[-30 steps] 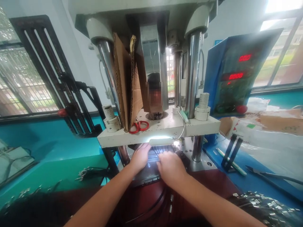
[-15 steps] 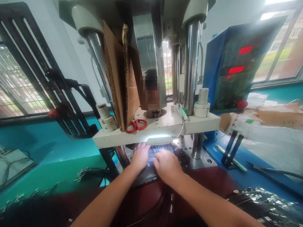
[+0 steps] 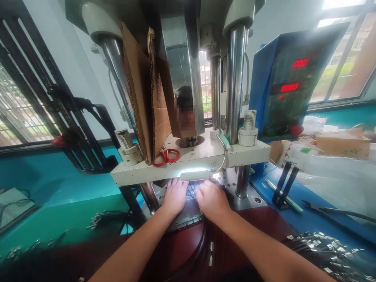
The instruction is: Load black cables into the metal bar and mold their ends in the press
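Observation:
Beneath the press's white plate, my left hand (image 3: 175,196) lies on the left side of a dark metal mould (image 3: 188,213), its fingers stretched forward. My right hand (image 3: 214,200) is at the mould's right side with the fingers curled in. Whatever those fingers pinch is hidden behind the knuckles. Black cables (image 3: 202,241) run from the mould's front edge down over the dark red surface. A lit lamp bar (image 3: 196,175) hangs just above both hands and lights the grooves in the mould.
The white press plate (image 3: 246,155) sits low over my hands, between steel columns. Red-handled scissors (image 3: 166,157) and cardboard (image 3: 138,94) rest on it. At right are a blue control box (image 3: 282,82), pliers (image 3: 323,211), a black stand (image 3: 284,186) and a cable bundle (image 3: 326,250).
My right hand has shifted slightly right and away from the left, uncovering more of the mould. Cables at its front edge show more clearly. The view has moved a little.

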Motion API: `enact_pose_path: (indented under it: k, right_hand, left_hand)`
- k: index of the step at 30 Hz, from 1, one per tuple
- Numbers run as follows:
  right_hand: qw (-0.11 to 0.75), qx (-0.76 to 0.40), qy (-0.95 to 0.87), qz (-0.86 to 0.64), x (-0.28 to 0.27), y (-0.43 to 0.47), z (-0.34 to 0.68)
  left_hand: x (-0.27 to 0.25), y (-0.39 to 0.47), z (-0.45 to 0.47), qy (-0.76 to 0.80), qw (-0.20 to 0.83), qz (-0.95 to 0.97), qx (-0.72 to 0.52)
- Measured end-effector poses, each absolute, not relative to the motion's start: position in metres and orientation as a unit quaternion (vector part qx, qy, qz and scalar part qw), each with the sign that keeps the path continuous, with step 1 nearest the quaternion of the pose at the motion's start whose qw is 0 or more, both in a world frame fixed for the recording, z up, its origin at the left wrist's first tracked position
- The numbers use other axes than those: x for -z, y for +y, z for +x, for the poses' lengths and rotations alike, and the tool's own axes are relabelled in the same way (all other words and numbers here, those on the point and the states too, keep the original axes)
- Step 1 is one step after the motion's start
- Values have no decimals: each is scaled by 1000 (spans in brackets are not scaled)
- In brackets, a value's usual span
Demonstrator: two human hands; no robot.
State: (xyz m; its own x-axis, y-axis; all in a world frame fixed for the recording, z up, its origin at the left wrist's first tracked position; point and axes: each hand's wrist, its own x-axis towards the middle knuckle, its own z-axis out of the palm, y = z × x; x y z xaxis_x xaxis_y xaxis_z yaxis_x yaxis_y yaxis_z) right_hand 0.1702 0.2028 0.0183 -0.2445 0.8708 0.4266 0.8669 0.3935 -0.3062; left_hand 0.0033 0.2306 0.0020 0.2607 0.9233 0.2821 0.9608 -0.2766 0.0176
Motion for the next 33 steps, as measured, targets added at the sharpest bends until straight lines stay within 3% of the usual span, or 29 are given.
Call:
enact_pose_path:
  k: [18, 33]
  right_hand:
    - [258, -25, -750, -608, -31, 216, 187]
    - [196, -67, -731, -650, -32, 233, 208]
  left_hand:
    - [-10, 229, 22, -596, 131, -790, 58]
    - [-19, 234, 30, -584, 103, -804, 53]
